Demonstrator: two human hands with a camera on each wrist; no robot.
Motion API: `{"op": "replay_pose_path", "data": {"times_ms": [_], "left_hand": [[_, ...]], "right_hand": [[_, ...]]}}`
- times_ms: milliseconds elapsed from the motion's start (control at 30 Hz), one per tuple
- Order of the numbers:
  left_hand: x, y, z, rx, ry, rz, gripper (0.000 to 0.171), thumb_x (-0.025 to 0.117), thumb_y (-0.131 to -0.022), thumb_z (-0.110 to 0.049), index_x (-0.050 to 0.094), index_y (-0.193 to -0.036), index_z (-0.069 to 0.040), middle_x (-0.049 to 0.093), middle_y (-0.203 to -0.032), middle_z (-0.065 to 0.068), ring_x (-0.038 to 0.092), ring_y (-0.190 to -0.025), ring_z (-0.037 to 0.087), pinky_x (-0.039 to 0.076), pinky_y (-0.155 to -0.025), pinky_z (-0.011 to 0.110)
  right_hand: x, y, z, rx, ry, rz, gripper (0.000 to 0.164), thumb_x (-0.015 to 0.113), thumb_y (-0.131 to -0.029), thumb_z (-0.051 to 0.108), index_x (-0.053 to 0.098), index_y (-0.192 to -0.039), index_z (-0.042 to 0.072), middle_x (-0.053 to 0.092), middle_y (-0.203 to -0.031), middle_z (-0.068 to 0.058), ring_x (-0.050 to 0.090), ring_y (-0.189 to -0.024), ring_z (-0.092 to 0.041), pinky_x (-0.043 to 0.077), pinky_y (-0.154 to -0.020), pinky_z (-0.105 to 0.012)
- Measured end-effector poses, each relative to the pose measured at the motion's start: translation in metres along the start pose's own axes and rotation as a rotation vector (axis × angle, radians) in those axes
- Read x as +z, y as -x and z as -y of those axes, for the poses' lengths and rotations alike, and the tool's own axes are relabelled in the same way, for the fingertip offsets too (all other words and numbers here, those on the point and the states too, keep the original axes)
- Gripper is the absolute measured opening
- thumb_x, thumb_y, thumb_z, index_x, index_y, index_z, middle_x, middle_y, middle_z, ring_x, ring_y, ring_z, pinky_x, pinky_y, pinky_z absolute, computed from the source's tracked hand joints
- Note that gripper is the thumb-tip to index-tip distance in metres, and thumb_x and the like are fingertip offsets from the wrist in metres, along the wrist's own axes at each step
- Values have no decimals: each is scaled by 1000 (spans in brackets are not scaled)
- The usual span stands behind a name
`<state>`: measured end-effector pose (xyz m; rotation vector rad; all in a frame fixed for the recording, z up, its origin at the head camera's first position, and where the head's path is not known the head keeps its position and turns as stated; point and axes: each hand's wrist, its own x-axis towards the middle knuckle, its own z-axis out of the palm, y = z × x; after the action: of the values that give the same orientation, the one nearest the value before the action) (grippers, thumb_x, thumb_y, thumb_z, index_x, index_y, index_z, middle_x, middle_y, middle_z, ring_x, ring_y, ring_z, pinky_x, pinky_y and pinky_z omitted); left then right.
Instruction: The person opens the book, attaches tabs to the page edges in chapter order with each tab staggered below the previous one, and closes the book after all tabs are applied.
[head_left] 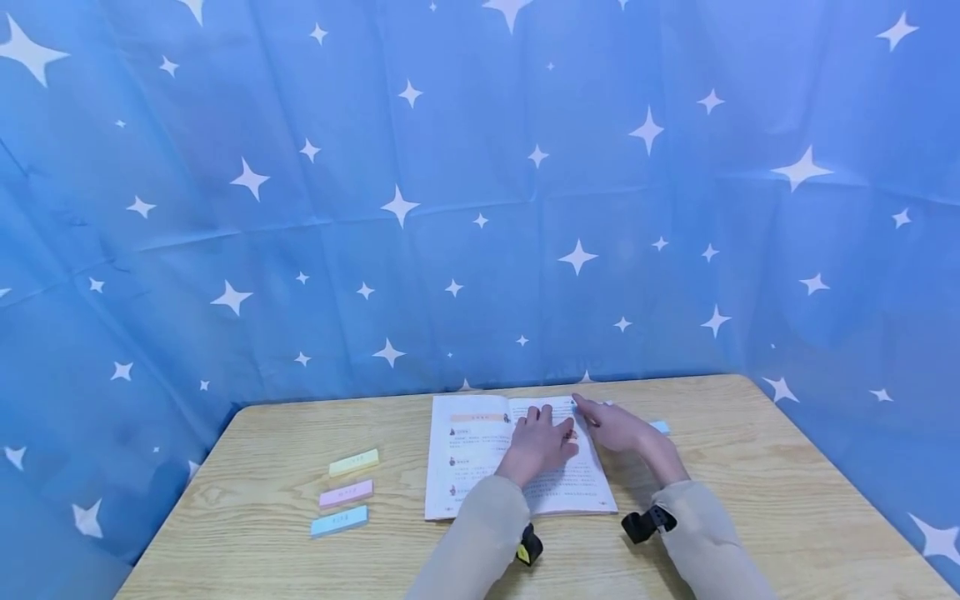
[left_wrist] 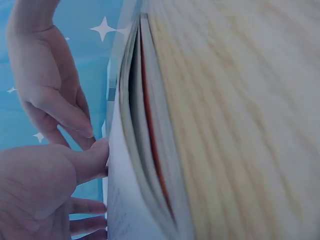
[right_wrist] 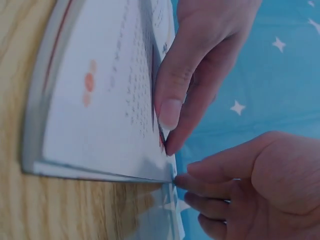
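An open book (head_left: 480, 467) lies near the table's back edge, its pages covered in print with small coloured pictures. My left hand (head_left: 542, 442) rests on the right-hand page, fingers spread. My right hand (head_left: 615, 427) is at that page's top outer corner, its index fingertip touching the edge. A small bluish spot shows by its fingertips in the head view. In the right wrist view, the thumb (right_wrist: 196, 169) of this hand sits close to the index finger; whether they pinch something is too small to tell. The page edges (left_wrist: 142, 125) stand slightly apart in the left wrist view.
Left of the book lie a yellow sticky-note pad (head_left: 354, 462), a pink pad (head_left: 346, 494) and a blue pad (head_left: 340, 522), spaced in a column. Another pale blue piece (head_left: 660, 427) is partly hidden behind the right wrist. A starry blue curtain (head_left: 480, 183) hangs behind the table.
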<state>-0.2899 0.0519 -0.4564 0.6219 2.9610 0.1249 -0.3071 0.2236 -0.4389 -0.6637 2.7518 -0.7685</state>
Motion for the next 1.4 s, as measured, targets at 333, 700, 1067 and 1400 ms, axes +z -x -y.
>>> {"op": "replay_pose_path", "data": {"times_ms": [333,700,1067,1400], "left_hand": [[-9,27,13,55,99,24,55,46,-106,-45,40,-157,-22,32,-159,14,31,-146,30,37,-113,46],[-17,61,31,-4,155,63,60,52,-105,-43,38,-157,-18,26,-161,22,26,-148,37,33,-115,50],[-11,94,55,-37,154,69,64,55,-103,-43,37,-157,-15,21,-162,24,24,-148,38,34,-114,50],[-12,119,76,-31,131,104,65,54,-103,-43,36,-158,-14,21,-159,31,25,-146,46,36,-112,54]], "right_hand": [[0,16,10,-52,-11,58,56,50,-105,8,28,-155,-6,33,-155,-32,56,-119,-45,41,-104,-55],[11,41,20,-118,-37,136,69,63,-102,28,33,-154,-6,29,-157,-30,29,-142,-51,22,-112,-68],[17,64,22,-148,18,178,95,76,-88,47,32,-155,-2,11,-162,-31,18,-145,-54,29,-109,-67],[21,75,20,-27,19,146,92,79,-87,40,34,-153,-7,17,-159,-35,25,-144,-51,36,-107,-61]]}}
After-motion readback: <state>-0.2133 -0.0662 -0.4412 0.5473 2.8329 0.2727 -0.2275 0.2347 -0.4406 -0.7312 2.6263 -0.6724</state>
